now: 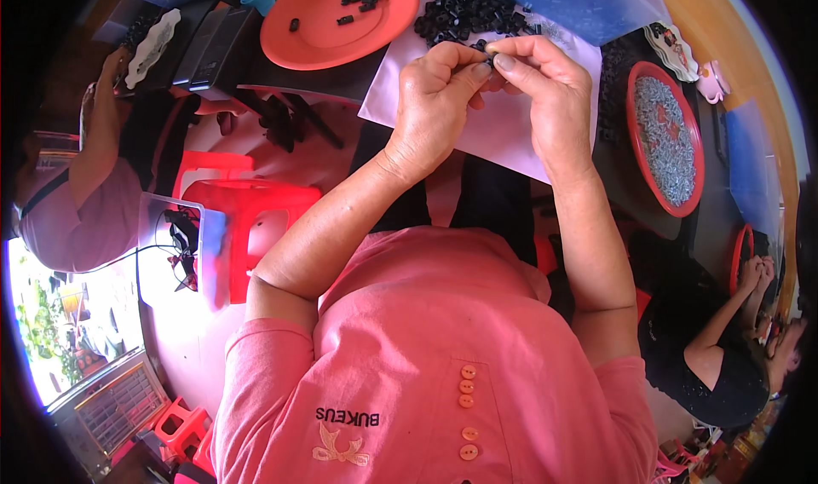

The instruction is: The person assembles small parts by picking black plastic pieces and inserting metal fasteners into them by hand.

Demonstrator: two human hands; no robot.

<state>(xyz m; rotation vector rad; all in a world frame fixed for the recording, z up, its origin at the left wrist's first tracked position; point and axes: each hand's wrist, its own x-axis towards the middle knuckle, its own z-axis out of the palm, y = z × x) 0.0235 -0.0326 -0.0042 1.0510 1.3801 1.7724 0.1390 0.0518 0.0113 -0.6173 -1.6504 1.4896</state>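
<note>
Both hands meet over the far part of a pale sheet (396, 88), fingertips almost touching. My left hand (426, 96) pinches a small black plastic part (489, 59) between thumb and forefinger. From the other side my right hand (552, 83) closes its thumb and forefinger on the same part. Fingers cover most of it, so its exact shape is hidden. Just beyond the hands lies a heap of small black plastic parts (469, 7) on the sheet. Several joined or loose black pieces (366, 0) rest on a red plate (315, 45) to the left.
On the right, a red basin (688, 208) holds many small silvery screw-like pieces (665, 135). A blue translucent bin (579, 2) stands behind the heap. Red stools (264, 211) stand at left. One person (85, 203) sits at far left, another (716, 365) at right.
</note>
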